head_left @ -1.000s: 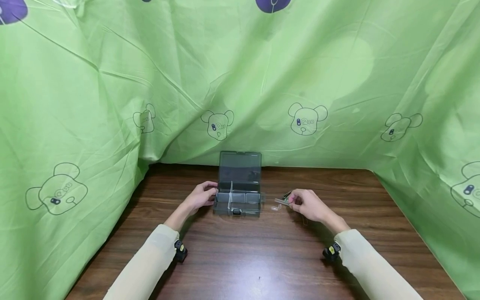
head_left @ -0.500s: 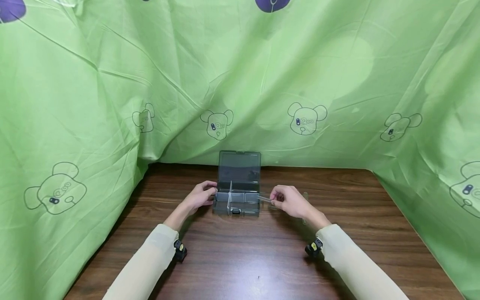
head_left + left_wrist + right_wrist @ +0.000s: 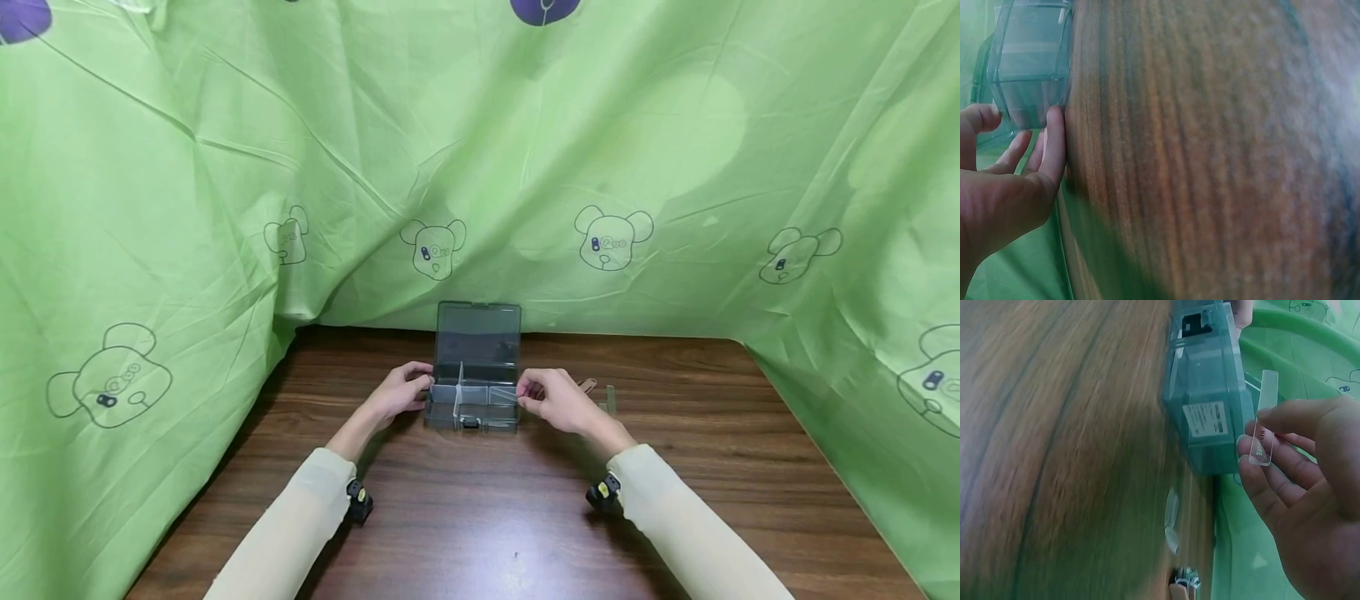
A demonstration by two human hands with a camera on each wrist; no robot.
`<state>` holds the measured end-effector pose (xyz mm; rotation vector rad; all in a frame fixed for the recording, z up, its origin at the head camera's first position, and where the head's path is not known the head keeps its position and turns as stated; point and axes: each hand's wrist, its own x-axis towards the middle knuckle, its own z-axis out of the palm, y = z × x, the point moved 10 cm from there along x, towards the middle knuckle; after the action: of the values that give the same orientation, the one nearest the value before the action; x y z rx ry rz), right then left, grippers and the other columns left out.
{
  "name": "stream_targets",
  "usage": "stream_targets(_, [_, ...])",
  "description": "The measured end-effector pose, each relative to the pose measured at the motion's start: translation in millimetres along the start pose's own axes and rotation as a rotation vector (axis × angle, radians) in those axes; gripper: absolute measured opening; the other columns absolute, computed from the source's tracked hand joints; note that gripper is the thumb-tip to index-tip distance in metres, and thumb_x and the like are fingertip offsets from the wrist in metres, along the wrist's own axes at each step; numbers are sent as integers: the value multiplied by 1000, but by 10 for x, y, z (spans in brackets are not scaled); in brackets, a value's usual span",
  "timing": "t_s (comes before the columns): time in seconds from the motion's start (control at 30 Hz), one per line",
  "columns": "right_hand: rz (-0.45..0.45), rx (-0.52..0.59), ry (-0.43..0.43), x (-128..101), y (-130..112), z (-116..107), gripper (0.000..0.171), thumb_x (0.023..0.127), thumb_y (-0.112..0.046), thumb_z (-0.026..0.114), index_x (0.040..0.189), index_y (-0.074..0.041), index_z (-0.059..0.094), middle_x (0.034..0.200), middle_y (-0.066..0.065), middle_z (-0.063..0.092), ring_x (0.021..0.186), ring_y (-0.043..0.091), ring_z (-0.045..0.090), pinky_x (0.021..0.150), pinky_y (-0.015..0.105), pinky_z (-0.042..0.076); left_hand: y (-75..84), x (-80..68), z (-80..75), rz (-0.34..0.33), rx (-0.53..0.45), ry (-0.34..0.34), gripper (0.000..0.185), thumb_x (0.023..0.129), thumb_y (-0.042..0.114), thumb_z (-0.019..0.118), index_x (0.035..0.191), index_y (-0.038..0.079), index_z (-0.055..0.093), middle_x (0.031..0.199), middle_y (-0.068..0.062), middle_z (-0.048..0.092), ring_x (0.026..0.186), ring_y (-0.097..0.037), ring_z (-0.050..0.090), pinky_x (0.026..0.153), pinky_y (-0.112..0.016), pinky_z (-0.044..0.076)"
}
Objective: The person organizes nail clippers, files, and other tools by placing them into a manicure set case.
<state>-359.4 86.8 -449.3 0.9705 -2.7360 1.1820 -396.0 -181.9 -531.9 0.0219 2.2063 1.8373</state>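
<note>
A dark translucent divided box (image 3: 478, 333) stands on the table with its lid raised. Fingertips of my left hand (image 3: 395, 395) touch its left end, the fingers fairly straight in the left wrist view, where the clear end wall of the box (image 3: 1027, 47) shows. My right hand (image 3: 558, 402) is at the box's right rim and pinches a clear flat strip (image 3: 1268, 387) with printed lettering between thumb and fingers. In the head view the strip's far end overlaps the right compartment. A paper label (image 3: 1205, 419) is on the box's right end.
Behind the right hand lie a pinkish-brown object (image 3: 588, 385) and a clear upright-looking strip (image 3: 611, 400). The right wrist view has a small clear piece (image 3: 1172, 519) and a shiny metal item (image 3: 1186, 578) on the wooden table (image 3: 450, 517). A green curtain (image 3: 525, 167) hangs around the table.
My right hand has moved left with the clear strip, from the loose items to the box's right rim. Items behind it have come into view. The left hand stays at the box.
</note>
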Motion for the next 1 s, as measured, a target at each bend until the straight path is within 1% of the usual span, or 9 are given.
stream_targets(0.13, [-19, 13, 3, 40, -79, 36, 11, 93, -3, 76, 91, -11, 69, 82, -8, 66, 79, 9, 62, 72, 27, 55, -1, -12, -9, 0, 1, 2, 46, 107, 13, 54, 150, -2, 49, 140, -25, 56, 129, -37, 61, 102, -49, 57])
stream_targets(0.23, [-18, 18, -5, 70, -110, 75, 9, 93, -3, 76, 92, -9, 69, 82, -8, 67, 78, 8, 63, 73, 27, 56, 8, -17, -3, 2, 3, -2, 46, 107, 14, 53, 150, -2, 48, 140, -25, 56, 129, -37, 61, 102, -49, 57])
stream_targets(0.47, [-13, -9, -3, 156, -168, 192, 14, 94, -2, 76, 91, -14, 69, 83, -9, 66, 78, 8, 63, 73, 27, 56, 16, -16, 6, 3, -1, -5, 46, 108, 13, 54, 150, -3, 48, 139, -26, 56, 126, -35, 62, 102, -49, 57])
stream_targets(0.7, [-55, -23, -15, 223, -260, 329, 13, 94, -4, 76, 90, -14, 69, 82, -9, 67, 77, 7, 63, 72, 26, 57, 11, -23, 7, -4, 11, -1, 46, 108, 14, 54, 151, -1, 48, 141, -26, 57, 126, -35, 63, 101, -48, 57])
stream_targets(0.8, [-57, -37, -19, 238, -266, 369, 14, 95, -4, 76, 89, -15, 69, 81, -9, 66, 77, 6, 63, 71, 26, 57, 15, -30, 11, -8, 12, -1, 46, 109, 14, 54, 152, 0, 48, 141, -24, 58, 127, -35, 63, 102, -48, 57])
stream_targets(1.0, [-56, -56, -11, 252, -257, 404, 16, 94, -4, 77, 88, -16, 68, 81, -9, 66, 76, 6, 63, 71, 25, 57, 17, -32, 5, 0, 14, -2, 46, 108, 15, 53, 151, -1, 48, 141, -25, 57, 130, -37, 61, 103, -50, 56])
